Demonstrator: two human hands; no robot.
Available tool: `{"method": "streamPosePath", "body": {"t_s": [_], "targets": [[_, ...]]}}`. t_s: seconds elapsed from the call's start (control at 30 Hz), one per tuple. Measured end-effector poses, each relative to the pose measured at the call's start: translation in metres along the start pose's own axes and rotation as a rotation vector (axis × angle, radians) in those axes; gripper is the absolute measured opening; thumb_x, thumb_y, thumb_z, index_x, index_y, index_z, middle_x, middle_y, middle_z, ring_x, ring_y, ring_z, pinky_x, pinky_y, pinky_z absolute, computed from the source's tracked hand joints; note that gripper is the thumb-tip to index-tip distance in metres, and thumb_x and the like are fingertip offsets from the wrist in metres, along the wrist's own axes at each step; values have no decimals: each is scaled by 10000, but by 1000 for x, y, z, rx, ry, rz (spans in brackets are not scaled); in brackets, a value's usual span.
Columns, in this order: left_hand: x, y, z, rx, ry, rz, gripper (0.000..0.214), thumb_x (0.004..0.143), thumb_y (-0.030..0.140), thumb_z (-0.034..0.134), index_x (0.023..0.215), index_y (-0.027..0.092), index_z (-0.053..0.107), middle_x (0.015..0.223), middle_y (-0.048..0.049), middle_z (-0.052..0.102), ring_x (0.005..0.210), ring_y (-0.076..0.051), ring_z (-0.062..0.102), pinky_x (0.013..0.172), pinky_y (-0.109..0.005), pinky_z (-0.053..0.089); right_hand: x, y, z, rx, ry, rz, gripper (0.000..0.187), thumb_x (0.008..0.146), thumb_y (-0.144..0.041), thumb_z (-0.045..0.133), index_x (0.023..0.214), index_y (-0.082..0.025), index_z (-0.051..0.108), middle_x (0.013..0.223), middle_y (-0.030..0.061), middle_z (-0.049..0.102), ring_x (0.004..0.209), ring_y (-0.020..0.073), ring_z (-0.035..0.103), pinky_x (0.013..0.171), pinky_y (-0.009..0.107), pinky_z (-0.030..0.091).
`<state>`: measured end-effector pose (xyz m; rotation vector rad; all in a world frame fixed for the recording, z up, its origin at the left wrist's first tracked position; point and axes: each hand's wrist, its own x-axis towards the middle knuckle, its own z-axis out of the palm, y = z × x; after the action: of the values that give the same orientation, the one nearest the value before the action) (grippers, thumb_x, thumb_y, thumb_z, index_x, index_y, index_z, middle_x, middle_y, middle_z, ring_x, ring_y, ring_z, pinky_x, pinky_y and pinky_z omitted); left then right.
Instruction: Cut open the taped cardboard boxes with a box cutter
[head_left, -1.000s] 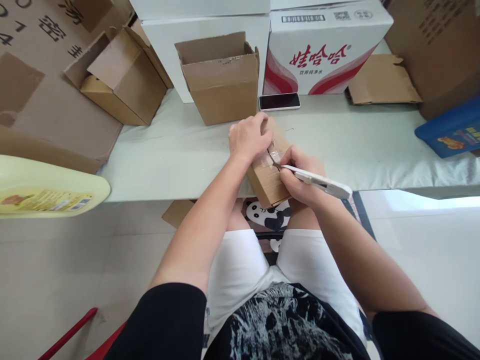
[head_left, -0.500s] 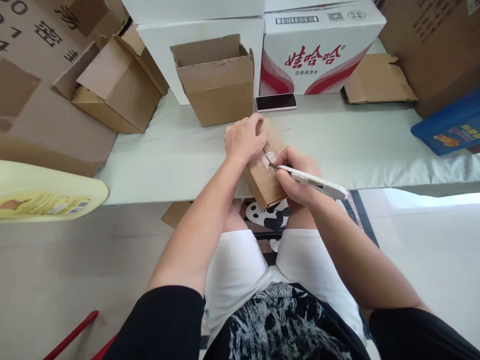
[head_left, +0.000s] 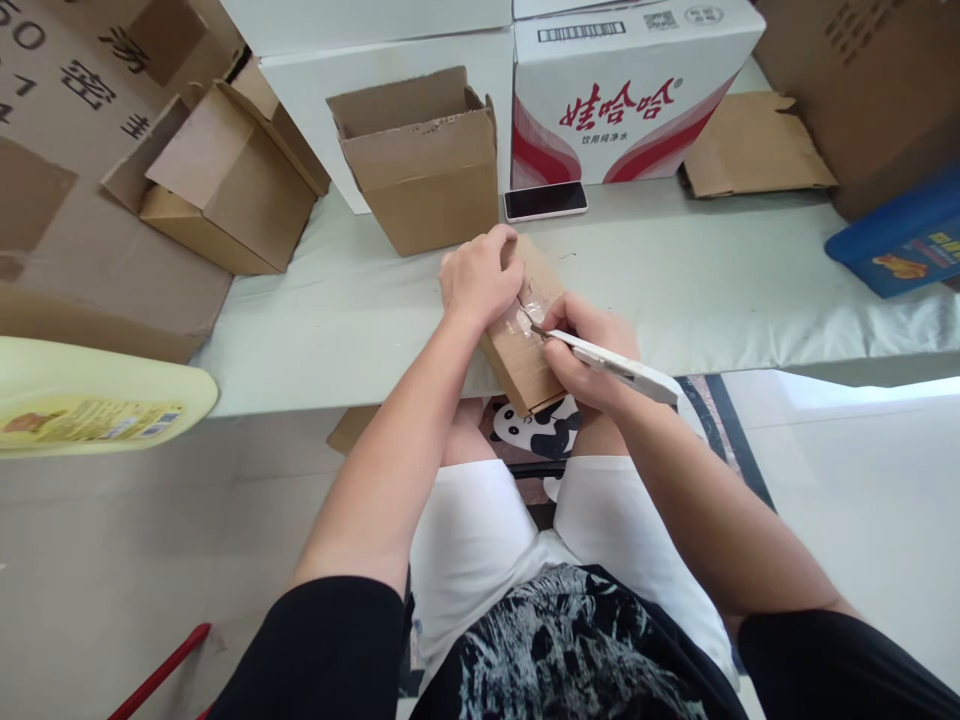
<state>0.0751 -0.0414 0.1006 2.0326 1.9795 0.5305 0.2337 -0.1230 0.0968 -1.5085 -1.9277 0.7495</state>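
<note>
My R hand (head_left: 604,326) pinches a white utility knife (head_left: 624,368) b/w thumb & fingers, handle slanting back twd my R forearm, blade pointing fwd-left. Its tip meets the clear tape (head_left: 517,322) on top of a small brown carton (head_left: 519,366); a dark slit runs fwd thru the tape from abt there. My L hand (head_left: 478,278) is curled over the carton's far left side, index arched, thumb bent in on top; other fingertips are hidden, so can't tell if it grips or just presses. Carton sits midway along the near edge of the worktop (head_left: 360,325), set at a slant, its near end reaching past that edge in my view. Pale green cloth covers the worktop.

Twd the far edge, L to R: an open tan box (head_left: 427,200), upright, flaps up, just beyond my L hand; a phone (head_left: 545,202), flat, dark screen up; a white box w/ red lettering (head_left: 622,145) behind the phone; then a flat cardboard piece (head_left: 757,150) nr the far R corner. Blue container (head_left: 900,250) is at the R end, partly cut off.

L end: a big brown carton (head_left: 97,265) w/ black print & a smaller flap-open box (head_left: 251,215) beside it. Pale yellow jug (head_left: 90,365) shows nr the near L corner, label visible.

Below the near edge, b/w my knees: a panda print (head_left: 517,427).
</note>
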Motion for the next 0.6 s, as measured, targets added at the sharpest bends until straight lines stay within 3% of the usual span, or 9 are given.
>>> {"method": "streamPosePath", "body": {"t_s": [0.43, 0.6], "targets": [[0, -2, 2, 1, 5, -2, 437, 929, 314, 484, 1316, 363, 680, 1296, 3, 769, 1244, -266, 687, 1097, -433, 509, -2, -1, 3, -36, 33, -8, 154, 723, -357, 494, 859, -285, 483, 685, 3, 604, 616, 225, 522, 640, 366, 387], [0, -3, 3, -36, 16, 16, 424, 929, 297, 496, 1299, 348, 698, 1288, -17, 772, 1226, -298, 693, 1092, -477, 508, -2, -2, 3, -52, 27, -2, 153, 731, -368, 497, 857, -284, 477, 685, 11, 587, 607, 222, 504, 635, 376, 398]]}}
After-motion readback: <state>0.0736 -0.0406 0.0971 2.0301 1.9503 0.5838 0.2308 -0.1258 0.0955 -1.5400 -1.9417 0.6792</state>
